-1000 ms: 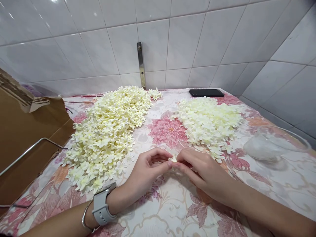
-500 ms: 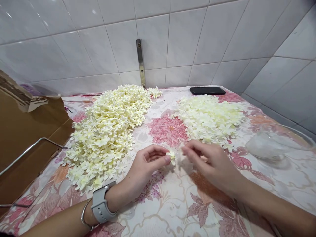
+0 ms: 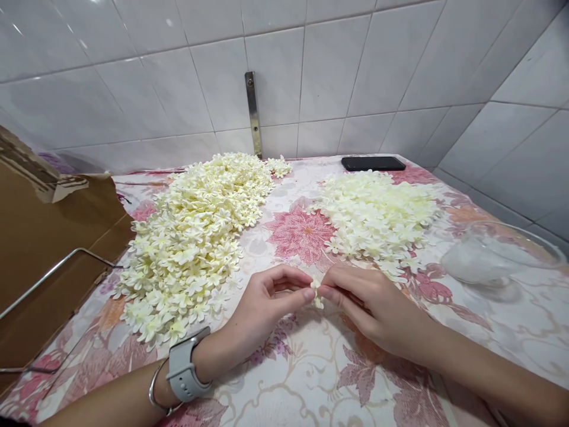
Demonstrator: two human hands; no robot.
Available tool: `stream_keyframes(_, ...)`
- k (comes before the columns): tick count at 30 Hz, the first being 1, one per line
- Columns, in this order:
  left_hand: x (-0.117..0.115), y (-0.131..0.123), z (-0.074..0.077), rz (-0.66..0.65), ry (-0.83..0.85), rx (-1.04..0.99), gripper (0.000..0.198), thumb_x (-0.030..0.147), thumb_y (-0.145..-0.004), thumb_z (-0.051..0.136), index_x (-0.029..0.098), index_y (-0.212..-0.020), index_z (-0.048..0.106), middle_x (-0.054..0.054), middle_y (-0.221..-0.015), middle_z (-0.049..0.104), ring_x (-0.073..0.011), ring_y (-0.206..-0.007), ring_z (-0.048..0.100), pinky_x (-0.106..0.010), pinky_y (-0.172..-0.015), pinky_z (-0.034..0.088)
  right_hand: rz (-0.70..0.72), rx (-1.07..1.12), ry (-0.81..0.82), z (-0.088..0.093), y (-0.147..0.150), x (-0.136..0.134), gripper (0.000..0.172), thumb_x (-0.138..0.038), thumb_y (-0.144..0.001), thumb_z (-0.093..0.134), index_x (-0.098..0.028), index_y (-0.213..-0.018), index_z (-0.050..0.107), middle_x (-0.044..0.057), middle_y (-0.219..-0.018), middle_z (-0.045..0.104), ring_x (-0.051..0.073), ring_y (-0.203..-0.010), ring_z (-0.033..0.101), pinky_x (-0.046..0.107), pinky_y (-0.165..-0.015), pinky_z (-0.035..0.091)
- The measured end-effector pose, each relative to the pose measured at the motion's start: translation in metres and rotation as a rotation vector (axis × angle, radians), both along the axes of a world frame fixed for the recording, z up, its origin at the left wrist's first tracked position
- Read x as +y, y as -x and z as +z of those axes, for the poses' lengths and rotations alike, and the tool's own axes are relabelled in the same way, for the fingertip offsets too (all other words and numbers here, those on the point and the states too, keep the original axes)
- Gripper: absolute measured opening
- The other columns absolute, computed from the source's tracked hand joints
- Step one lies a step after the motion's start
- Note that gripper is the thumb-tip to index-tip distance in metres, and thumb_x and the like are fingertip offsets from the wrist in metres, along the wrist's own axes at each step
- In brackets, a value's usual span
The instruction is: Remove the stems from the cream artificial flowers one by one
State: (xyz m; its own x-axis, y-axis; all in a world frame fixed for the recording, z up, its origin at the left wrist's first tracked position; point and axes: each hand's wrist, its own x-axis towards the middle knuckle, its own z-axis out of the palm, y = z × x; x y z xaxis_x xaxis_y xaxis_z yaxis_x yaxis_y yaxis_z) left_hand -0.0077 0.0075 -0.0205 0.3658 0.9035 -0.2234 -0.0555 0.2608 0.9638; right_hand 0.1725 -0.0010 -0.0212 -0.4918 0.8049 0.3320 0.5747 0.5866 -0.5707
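1. I am looking down on a table under a glossy cloth printed with pink and red flowers [image 3: 302, 231], set into a corner of white glazed wall tiles [image 3: 338, 71]. A flat black phone [image 3: 373, 163] lies at the far edge, a clear glass bowl [image 3: 502, 255] sits to the right, and brown cardboard [image 3: 48, 237] stands at the left.
2. A large heap of cream fabric blossoms [image 3: 200, 237] lies left of centre; a smaller cream pile [image 3: 377, 216] lies right.
3. My left hand [image 3: 262, 308], grey watch [image 3: 184, 370] on its wrist, rests on the cloth, thumb and forefinger pinched.
4. My right hand [image 3: 377, 305] meets it fingertip to fingertip, also pinched.
5. Both grip one small cream fabric flower [image 3: 317, 293] between the heaps, just above the cloth; its facing and long axis I cannot tell.
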Motion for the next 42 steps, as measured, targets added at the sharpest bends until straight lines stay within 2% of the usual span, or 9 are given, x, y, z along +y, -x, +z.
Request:
stream_keyframes(5,0.001,0.000,0.000,-0.005,0.028,-0.028,0.011,0.022,-0.068,0.074,0.017,-0.074,0.066,0.002,-0.066,0.061,-0.0093,-0.064,0.054,-0.019,-0.058,0.041,-0.010,-0.010,0.031,0.000,0.000,-0.002,0.029,-0.019,-0.092,0.037,-0.020,-0.063,0.041,-0.002,-0.057,0.044,0.012,-0.053,0.043,0.024,-0.052,0.034)
stream_keyframes(16,0.002,0.000,0.000,0.048,-0.034,0.016,0.005,0.020,-0.071,0.068,0.018,-0.075,0.068,0.002,-0.070,0.063,-0.0096,-0.065,0.057,-0.019,-0.062,0.045,-0.065,0.138,0.286,0.000,0.000,0.001,0.022,-0.023,-0.091,0.041,-0.019,-0.076,0.055,0.000,-0.068,0.055,0.013,-0.062,0.049,0.026,-0.058,0.036)
stream_keyframes(18,0.003,0.000,-0.001,0.103,-0.002,0.010,0.005,0.020,-0.071,0.067,0.018,-0.074,0.066,0.003,-0.069,0.061,-0.0095,-0.062,0.058,-0.020,-0.061,0.046,-0.119,0.286,0.406,0.000,-0.001,0.002,0.020,-0.028,-0.089,0.046,-0.019,-0.075,0.056,-0.001,-0.068,0.053,0.012,-0.061,0.048,0.024,-0.055,0.035)
stream_keyframes(21,0.003,-0.001,-0.001,0.137,0.036,-0.021,0.006,0.021,-0.071,0.066,0.017,-0.071,0.063,0.003,-0.072,0.058,-0.0101,-0.060,0.061,-0.022,-0.063,0.049,-0.137,0.641,0.748,0.000,-0.002,0.004,0.018,-0.034,-0.083,0.055,-0.019,-0.072,0.055,-0.002,-0.064,0.052,0.009,-0.052,0.043,0.020,-0.046,0.033)
stream_keyframes(25,0.003,-0.002,-0.001,0.144,0.037,-0.036,0.006,0.021,-0.071,0.066,0.017,-0.070,0.062,0.003,-0.074,0.058,-0.0090,-0.060,0.061,-0.020,-0.062,0.049,-0.104,1.055,1.174,0.001,-0.002,0.010,0.011,-0.027,-0.076,0.057,-0.017,-0.071,0.057,0.003,-0.067,0.059,0.010,-0.053,0.051,0.015,-0.038,0.035)
stream_keyframes(28,0.002,-0.002,-0.001,0.157,0.052,-0.029,0.006,0.020,-0.070,0.066,0.017,-0.072,0.061,0.004,-0.072,0.059,-0.0080,-0.057,0.061,-0.019,-0.060,0.047,-0.093,1.168,1.334,0.004,-0.003,0.014,0.029,-0.034,-0.085,0.045,-0.014,-0.074,0.062,0.008,-0.073,0.063,0.011,-0.056,0.057,0.013,-0.033,0.036)
stream_keyframes(31,0.003,-0.003,0.000,0.153,0.056,-0.028,0.007,0.021,-0.070,0.066,0.017,-0.072,0.061,0.004,-0.071,0.059,-0.0083,-0.057,0.061,-0.019,-0.061,0.048,-0.117,1.196,1.357,0.007,-0.002,0.015,0.036,-0.036,-0.091,0.038,-0.014,-0.079,0.064,0.009,-0.076,0.065,0.011,-0.054,0.059,0.013,-0.032,0.038)
stream_keyframes(37,0.004,-0.003,-0.001,0.153,0.046,-0.037,0.006,0.020,-0.071,0.066,0.017,-0.073,0.061,0.004,-0.072,0.059,-0.0080,-0.059,0.060,-0.019,-0.062,0.048,-0.116,1.144,1.260,0.005,-0.001,0.012,0.017,-0.015,-0.080,0.054,-0.014,-0.067,0.064,0.008,-0.076,0.067,0.012,-0.064,0.063,0.013,-0.044,0.047)
stream_keyframes(42,0.003,-0.002,-0.002,0.147,0.047,-0.028,0.005,0.020,-0.072,0.065,0.017,-0.073,0.061,0.004,-0.072,0.059,-0.0078,-0.059,0.061,-0.019,-0.062,0.048,-0.093,1.067,1.204,-0.002,-0.003,0.011,0.014,-0.024,-0.081,0.062,-0.015,-0.071,0.066,0.004,-0.069,0.066,0.007,-0.050,0.054,0.014,-0.043,0.045)
